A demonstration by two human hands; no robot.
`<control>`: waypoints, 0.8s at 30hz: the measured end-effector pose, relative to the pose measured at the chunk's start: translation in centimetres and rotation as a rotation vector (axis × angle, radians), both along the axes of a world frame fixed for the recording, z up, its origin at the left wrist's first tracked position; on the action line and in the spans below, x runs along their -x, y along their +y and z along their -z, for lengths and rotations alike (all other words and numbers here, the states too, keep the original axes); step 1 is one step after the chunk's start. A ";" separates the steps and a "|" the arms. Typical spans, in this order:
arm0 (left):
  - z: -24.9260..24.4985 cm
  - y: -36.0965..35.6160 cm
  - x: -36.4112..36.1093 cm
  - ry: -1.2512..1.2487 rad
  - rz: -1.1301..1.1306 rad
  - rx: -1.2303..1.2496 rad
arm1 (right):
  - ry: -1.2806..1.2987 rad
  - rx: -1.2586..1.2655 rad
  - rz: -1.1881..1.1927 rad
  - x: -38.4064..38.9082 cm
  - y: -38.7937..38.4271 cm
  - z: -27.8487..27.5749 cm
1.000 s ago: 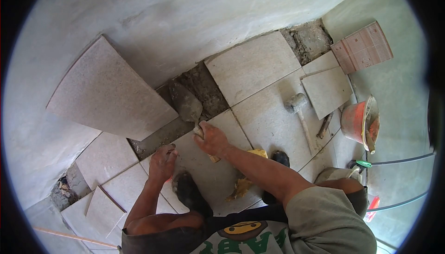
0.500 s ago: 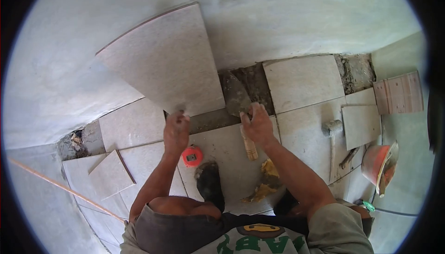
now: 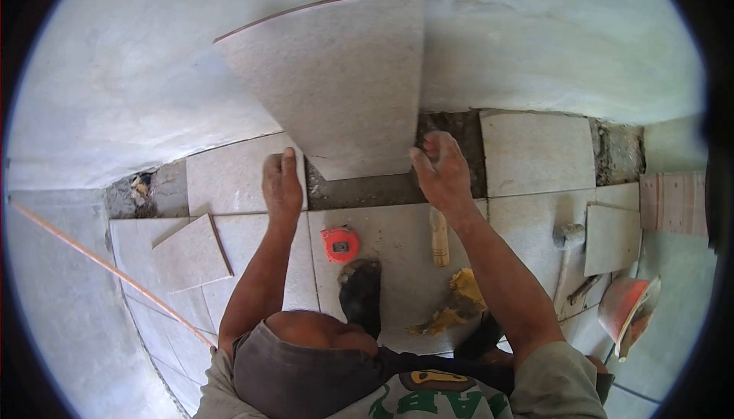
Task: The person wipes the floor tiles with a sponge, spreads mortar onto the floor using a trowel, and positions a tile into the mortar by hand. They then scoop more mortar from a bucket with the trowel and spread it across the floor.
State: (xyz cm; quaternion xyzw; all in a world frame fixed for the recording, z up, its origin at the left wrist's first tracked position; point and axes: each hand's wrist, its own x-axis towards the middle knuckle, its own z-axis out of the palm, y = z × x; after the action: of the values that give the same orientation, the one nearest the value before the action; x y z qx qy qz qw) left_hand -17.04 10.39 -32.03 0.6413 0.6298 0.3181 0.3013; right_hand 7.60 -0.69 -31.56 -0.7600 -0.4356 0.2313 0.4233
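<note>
Far left: a taut string slanting across the floor, then a small loose tile lying on the laid floor tiles, with a rubble-filled gap behind, at the foot of the wall.

Next, the left hand: fingers flat and stretched out, pressed to the lower left edge of the big tile, not closed round it. Big tile tipped up towards the wall, its lower edge just above a bare strip of grey mortar, not yet flat.

Nearer, on the floor: a red tape measure and a wooden-handled trowel, both lying free.

Right hand: curled round the big tile's lower right corner, grasping it.

Further right: a mallet, an orange bucket, a second gap by the wall.

By the look of it, most of the floor laid; left to cover, the mortar strip and both end gaps.
</note>
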 end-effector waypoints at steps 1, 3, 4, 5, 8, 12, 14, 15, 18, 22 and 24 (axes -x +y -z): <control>0.2 -0.2 -0.1 -0.048 -0.014 -0.035 | -0.008 0.013 0.011 0.2 -0.3 0.6; -0.3 -0.3 0.3 0.076 0.021 0.207 | -0.007 0.029 0.001 0.9 -1.2 1.9; -0.1 -0.3 0.5 0.083 0.002 0.211 | 0.012 0.035 0.015 1.3 -1.8 2.5; 0.2 -0.3 0.7 0.137 0.043 0.217 | 0.031 0.044 0.029 1.8 -2.4 3.0; 2.0 -0.6 1.7 0.219 0.128 0.081 | 0.129 0.277 -0.096 3.4 -3.8 3.8; 3.8 -1.7 2.3 0.126 0.194 -0.090 | 0.094 0.286 -0.338 7.9 -5.4 4.4; 4.3 -1.8 2.8 0.095 0.165 0.026 | -0.237 0.209 -0.515 10.7 -6.2 5.0; 4.7 -1.8 3.1 0.101 0.140 0.026 | -0.234 0.203 -0.539 11.6 -6.1 4.3; 5.2 -1.4 3.7 0.126 0.173 -0.049 | -0.194 0.128 -0.777 14.7 -5.2 3.1; 5.7 -0.9 4.7 0.151 0.062 -0.083 | -0.413 0.105 -0.811 16.5 -4.7 5.2; 5.8 -0.8 5.8 0.163 0.044 -0.030 | -0.435 0.105 -0.832 17.2 -3.7 5.3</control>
State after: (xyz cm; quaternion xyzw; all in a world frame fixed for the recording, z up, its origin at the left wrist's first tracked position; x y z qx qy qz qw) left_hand -22.81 9.57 -37.85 0.6831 0.6333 0.2676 0.2463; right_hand -9.63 -4.41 -36.85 -0.5721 -0.7693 0.2385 0.1545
